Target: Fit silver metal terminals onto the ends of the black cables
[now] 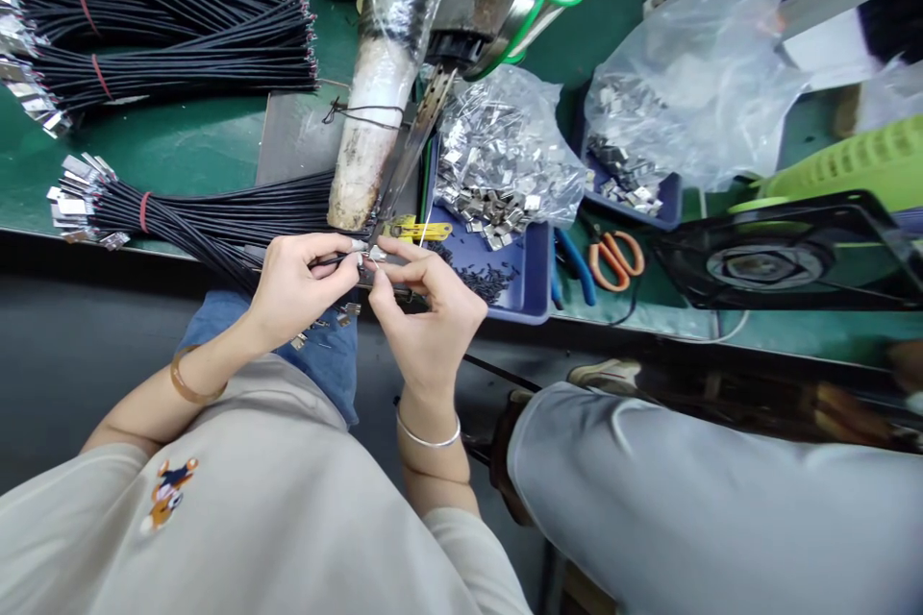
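My left hand (295, 286) is closed in a pinch on a thin black cable (333, 259) near its tip. My right hand (425, 300) faces it, fingers pinched on a small silver metal clip (374, 254) at the cable's end. Both hands meet just in front of the green bench edge, above my lap. A bundle of black cables (216, 211) tied with a red band lies left of my left hand, its far ends fitted with metal clips (79, 202). A few loose clips (346, 312) rest on my blue-clad knee.
A blue tray (530, 279) holds a clear bag of metal clips (497, 163); a second bag (649, 125) lies to its right. Orange scissors (614, 259), blue-handled pliers (577, 264), a yellow tool (418, 231), a wrapped machine arm (382, 86), more cable bundles (165, 29) and a black fan (779, 259) crowd the bench.
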Tool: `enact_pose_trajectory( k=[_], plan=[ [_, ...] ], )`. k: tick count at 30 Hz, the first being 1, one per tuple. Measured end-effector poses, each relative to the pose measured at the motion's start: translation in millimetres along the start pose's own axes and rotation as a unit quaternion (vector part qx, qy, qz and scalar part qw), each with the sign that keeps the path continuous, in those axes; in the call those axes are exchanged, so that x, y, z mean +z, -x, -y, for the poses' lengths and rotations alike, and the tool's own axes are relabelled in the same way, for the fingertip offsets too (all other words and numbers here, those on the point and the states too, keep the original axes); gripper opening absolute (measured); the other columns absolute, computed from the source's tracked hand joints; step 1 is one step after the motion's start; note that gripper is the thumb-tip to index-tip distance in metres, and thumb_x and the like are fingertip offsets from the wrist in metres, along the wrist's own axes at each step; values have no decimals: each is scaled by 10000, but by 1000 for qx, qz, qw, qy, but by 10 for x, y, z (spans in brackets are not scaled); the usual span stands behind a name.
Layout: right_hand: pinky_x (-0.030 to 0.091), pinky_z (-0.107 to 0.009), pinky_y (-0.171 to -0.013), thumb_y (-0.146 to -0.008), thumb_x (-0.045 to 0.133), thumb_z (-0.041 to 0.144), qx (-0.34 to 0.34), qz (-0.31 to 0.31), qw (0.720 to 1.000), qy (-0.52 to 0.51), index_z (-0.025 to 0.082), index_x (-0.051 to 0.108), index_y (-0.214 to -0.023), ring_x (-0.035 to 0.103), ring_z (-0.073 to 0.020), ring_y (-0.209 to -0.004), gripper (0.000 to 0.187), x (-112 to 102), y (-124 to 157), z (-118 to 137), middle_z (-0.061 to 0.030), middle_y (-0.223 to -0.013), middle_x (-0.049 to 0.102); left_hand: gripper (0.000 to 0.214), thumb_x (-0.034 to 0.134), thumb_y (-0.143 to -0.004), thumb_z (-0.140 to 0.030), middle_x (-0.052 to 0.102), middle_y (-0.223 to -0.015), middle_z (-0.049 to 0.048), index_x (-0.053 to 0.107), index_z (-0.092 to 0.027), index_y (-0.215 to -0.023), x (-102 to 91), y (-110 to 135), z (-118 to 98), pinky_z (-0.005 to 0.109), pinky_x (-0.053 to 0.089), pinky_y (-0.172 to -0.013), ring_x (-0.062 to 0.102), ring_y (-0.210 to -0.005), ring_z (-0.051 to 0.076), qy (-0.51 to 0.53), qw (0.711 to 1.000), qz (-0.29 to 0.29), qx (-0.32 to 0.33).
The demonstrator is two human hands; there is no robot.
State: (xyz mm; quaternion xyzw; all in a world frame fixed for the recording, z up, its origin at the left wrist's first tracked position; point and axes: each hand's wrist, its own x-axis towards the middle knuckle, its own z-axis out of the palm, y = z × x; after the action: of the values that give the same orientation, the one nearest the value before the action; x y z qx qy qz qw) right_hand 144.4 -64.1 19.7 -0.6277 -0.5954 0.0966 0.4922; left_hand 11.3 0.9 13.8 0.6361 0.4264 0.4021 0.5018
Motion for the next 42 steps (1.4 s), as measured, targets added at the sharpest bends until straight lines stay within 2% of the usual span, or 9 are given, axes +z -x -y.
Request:
enact_pose_trajectory(
  k=[9, 12, 17, 21, 25, 28, 34, 42],
  plan=[
    [631, -290, -742, -850, 672, 115, -1, -6, 1000, 3, 218, 652, -765, 775, -181, -854, 135, 8, -21, 7, -38, -982, 805, 192, 638, -770, -219, 709, -654, 19, 794, -115, -807, -5, 9, -2, 169, 366, -456, 478, -482, 63, -4, 1000, -6, 10],
    [636, -302, -784, -850, 678, 113, -8, -9, 1000, 4, 218, 668, -768, 777, -186, -890, 134, 9, -34, 13, -37, -975, 806, 202, 642, -772, -228, 729, -660, 35, 802, -109, -806, -7, 9, -1, 176, 367, -454, 484, -471, 64, -5, 1000, -17, 25],
    [640, -323, -837, -836, 674, 102, -12, 1, 1000, 3, 216, 657, -759, 781, -196, -920, 139, -15, -33, 15, -41, -975, 807, 195, 643, -778, -224, 761, -716, 47, 805, -120, -811, -10, 14, 0, 168, 410, -470, 600, -556, 100, -8, 1000, -6, 22],
    [646, -318, -809, -835, 659, 105, 9, 8, 1000, -4, 220, 628, -749, 784, -194, -900, 146, -28, -31, 14, -42, -985, 809, 190, 630, -789, -195, 751, -700, 24, 809, -138, -820, -15, 22, -10, 164, 372, -451, 559, -526, 81, -36, 999, 5, 24],
    [641, -267, -710, -843, 673, 132, 21, 9, 1000, -15, 220, 636, -746, 782, -176, -856, 136, -33, -37, 17, -32, -990, 812, 188, 613, -807, -167, 728, -674, 21, 796, -137, -779, -32, 25, -22, 178, 358, -466, 509, -502, 66, -58, 996, 7, 74],
    [638, -259, -713, -841, 687, 131, 26, 16, 999, -17, 218, 647, -745, 780, -171, -853, 135, -36, -43, 11, -30, -992, 812, 193, 605, -816, -157, 704, -646, 13, 792, -134, -775, -38, 28, -19, 189, 356, -481, 496, -500, 65, -74, 993, 9, 92],
    [639, -307, -790, -854, 681, 135, 2, 14, 1000, -5, 221, 658, -735, 779, -189, -883, 149, -38, -75, 10, -23, -948, 808, 194, 616, -813, -198, 718, -676, 25, 803, -148, -801, -32, 22, -30, 191, 368, -479, 567, -557, 92, -51, 997, 3, 62],
    [638, -319, -796, -873, 649, 144, -28, 25, 999, 24, 227, 642, -734, 781, -197, -899, 161, -64, -83, 33, -31, -962, 805, 188, 626, -797, -203, 735, -687, 35, 805, -151, -769, -44, 1, -48, 184, 381, -477, 597, -575, 101, -43, 998, 17, 38]
  ],
)
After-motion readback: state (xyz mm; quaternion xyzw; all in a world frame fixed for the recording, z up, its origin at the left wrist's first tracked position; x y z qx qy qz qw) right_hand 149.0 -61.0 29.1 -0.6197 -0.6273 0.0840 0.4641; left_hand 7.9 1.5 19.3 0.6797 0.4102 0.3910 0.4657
